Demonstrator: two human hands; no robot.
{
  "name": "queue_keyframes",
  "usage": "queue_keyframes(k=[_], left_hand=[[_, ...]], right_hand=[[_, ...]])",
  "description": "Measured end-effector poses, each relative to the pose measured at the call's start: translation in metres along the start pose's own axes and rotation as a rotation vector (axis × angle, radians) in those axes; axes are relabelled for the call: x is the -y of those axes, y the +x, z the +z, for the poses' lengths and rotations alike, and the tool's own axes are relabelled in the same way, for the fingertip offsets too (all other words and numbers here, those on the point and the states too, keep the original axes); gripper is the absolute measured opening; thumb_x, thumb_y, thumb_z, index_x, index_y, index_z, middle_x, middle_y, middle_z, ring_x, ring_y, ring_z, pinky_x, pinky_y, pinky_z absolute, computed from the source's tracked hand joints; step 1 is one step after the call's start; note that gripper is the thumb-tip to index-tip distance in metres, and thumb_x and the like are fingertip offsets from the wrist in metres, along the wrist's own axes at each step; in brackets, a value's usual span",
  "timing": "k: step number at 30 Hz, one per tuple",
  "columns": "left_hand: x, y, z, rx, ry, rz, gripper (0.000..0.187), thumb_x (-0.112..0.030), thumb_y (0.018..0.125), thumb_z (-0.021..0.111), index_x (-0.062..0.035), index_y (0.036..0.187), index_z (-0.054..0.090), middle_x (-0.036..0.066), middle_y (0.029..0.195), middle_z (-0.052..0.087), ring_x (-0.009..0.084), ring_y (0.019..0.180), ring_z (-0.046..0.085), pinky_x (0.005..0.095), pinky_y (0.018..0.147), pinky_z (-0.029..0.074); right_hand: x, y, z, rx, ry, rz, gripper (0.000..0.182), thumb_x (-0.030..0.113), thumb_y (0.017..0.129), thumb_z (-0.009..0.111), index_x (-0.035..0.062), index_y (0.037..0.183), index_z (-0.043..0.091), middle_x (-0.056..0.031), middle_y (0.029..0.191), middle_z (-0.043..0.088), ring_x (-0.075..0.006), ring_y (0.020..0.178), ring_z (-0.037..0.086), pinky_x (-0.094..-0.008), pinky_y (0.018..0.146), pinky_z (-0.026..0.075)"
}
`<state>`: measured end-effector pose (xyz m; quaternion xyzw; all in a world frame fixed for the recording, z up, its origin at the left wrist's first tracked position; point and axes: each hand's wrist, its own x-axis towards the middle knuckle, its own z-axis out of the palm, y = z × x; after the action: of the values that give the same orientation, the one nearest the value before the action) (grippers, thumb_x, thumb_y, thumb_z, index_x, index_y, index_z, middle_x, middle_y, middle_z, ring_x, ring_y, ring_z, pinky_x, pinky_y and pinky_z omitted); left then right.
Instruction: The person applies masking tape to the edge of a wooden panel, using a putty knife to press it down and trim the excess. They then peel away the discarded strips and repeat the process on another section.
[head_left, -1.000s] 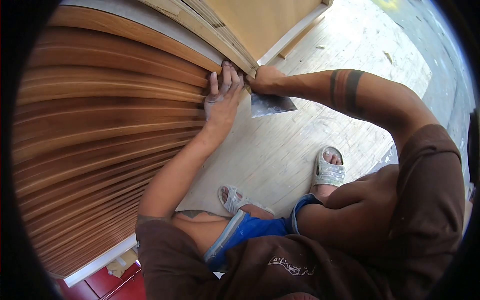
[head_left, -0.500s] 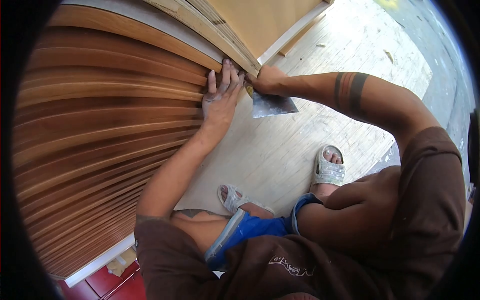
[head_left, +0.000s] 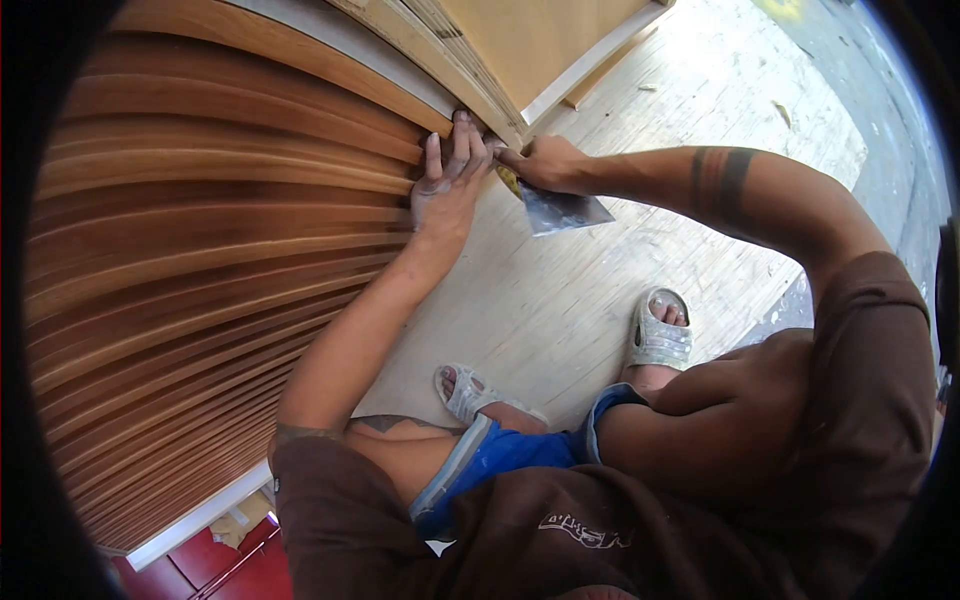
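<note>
A brown slatted wood panel [head_left: 230,220] fills the left side of the head view. My left hand [head_left: 449,185] lies against the panel's upper right end, fingers apart and fingertips reaching its edge, beside a pale wooden frame edge [head_left: 480,95]. Just right of it, my right hand [head_left: 553,163] is closed around a putty knife. The wide metal blade of the putty knife [head_left: 570,212] points down and to the right, and a bit of yellow shows by its handle. Most of the handle is hidden in the fist.
A light wooden board [head_left: 560,50] with a white edge stands beyond the hands. Below, my sandalled feet rest on a pale, paint-marked floor [head_left: 560,320]. Red surfaces [head_left: 215,560] lie under the panel's lower end. Small scraps [head_left: 780,113] are on the floor at right.
My right hand and the putty knife have shifted slightly right, away from the panel end. My left hand has moved a little to the right, still against the panel.
</note>
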<state>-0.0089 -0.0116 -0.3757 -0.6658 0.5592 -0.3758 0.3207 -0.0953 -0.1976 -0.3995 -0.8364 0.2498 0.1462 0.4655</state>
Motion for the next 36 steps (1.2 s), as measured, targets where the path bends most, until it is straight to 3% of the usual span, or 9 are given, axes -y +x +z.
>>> queue_keyframes(k=[5,6,10,13,20,24,30,32,36], left_hand=[[-0.001,0.002,-0.005,0.071,0.024,0.009,0.061,-0.034,0.096,0.055,-0.0291,0.157,0.052,0.016,0.156,0.045,0.032,0.157,0.027,0.0662,0.125,0.009],[-0.001,0.003,-0.006,0.073,0.022,0.008,0.061,-0.034,0.096,0.055,-0.0291,0.157,0.052,0.016,0.156,0.045,0.032,0.157,0.027,0.0662,0.125,0.009],[-0.001,0.002,-0.009,0.058,0.096,0.001,0.063,-0.036,0.095,0.057,-0.0288,0.158,0.051,0.016,0.156,0.044,0.0332,0.158,0.026,0.0669,0.124,0.009],[-0.005,0.006,-0.006,0.075,0.085,-0.007,0.063,-0.037,0.095,0.057,-0.0292,0.157,0.052,0.017,0.156,0.044,0.0339,0.158,0.024,0.0678,0.124,0.009],[-0.003,0.002,-0.006,0.102,0.019,0.02,0.058,-0.037,0.097,0.056,-0.0298,0.155,0.054,0.017,0.157,0.044,0.0345,0.159,0.022,0.0669,0.125,0.007],[-0.003,-0.003,-0.006,0.052,-0.066,0.02,0.059,-0.038,0.098,0.057,-0.0302,0.156,0.053,0.016,0.159,0.042,0.0346,0.16,0.02,0.0661,0.126,0.007],[-0.017,-0.006,0.003,0.1,-0.121,0.002,0.072,-0.044,0.089,0.068,-0.0309,0.158,0.05,0.012,0.166,0.032,0.0357,0.162,0.017,0.0672,0.126,0.005],[-0.018,-0.006,0.004,0.099,-0.077,-0.008,0.077,-0.048,0.086,0.071,-0.0307,0.158,0.05,0.011,0.167,0.031,0.0376,0.162,0.015,0.0677,0.126,0.004],[-0.02,-0.007,0.006,0.098,-0.09,0.001,0.078,-0.049,0.086,0.071,-0.031,0.159,0.05,0.011,0.167,0.031,0.0388,0.162,0.013,0.0678,0.125,0.004]], right_hand=[[-0.007,-0.041,-0.013,0.011,0.158,0.001,0.077,0.069,0.1,0.05,-0.0018,0.112,0.078,-0.0289,0.108,0.075,-0.0424,0.104,0.074,-0.0468,0.095,0.056],[-0.01,-0.041,-0.013,0.015,0.186,0.02,0.076,0.069,0.098,0.054,-0.0023,0.111,0.078,-0.0276,0.106,0.076,-0.0393,0.099,0.075,-0.0442,0.094,0.056],[-0.011,-0.023,-0.01,0.087,0.221,0.145,0.072,0.067,0.091,0.066,-0.0016,0.11,0.079,-0.0248,0.11,0.077,-0.0362,0.103,0.076,-0.0412,0.094,0.057],[-0.007,-0.012,0.003,-0.017,0.129,0.218,0.067,0.065,0.091,0.069,0.0006,0.11,0.079,-0.0232,0.112,0.076,-0.0346,0.106,0.075,-0.0411,0.094,0.057],[-0.009,0.009,0.003,0.071,0.24,0.263,0.066,0.064,0.09,0.072,0.0029,0.114,0.078,-0.0189,0.116,0.077,-0.0296,0.106,0.075,-0.0407,0.092,0.057],[-0.009,0.009,0.001,0.07,0.22,0.288,0.069,0.065,0.09,0.071,0.0017,0.117,0.077,-0.0183,0.116,0.076,-0.0288,0.105,0.075,-0.0405,0.091,0.057],[-0.006,0.005,0.001,0.072,0.221,0.267,0.073,0.067,0.09,0.071,-0.0001,0.12,0.075,-0.0182,0.118,0.075,-0.0289,0.103,0.075,-0.039,0.09,0.058],[-0.004,0.0,-0.002,0.064,0.247,0.216,0.081,0.068,0.093,0.068,-0.0083,0.122,0.072,-0.0243,0.116,0.075,-0.0321,0.096,0.077,-0.0411,0.085,0.059],[-0.001,-0.003,-0.005,0.074,0.258,0.232,0.082,0.068,0.094,0.067,-0.0088,0.124,0.071,-0.0242,0.117,0.074,-0.0323,0.099,0.076,-0.0413,0.086,0.058]])
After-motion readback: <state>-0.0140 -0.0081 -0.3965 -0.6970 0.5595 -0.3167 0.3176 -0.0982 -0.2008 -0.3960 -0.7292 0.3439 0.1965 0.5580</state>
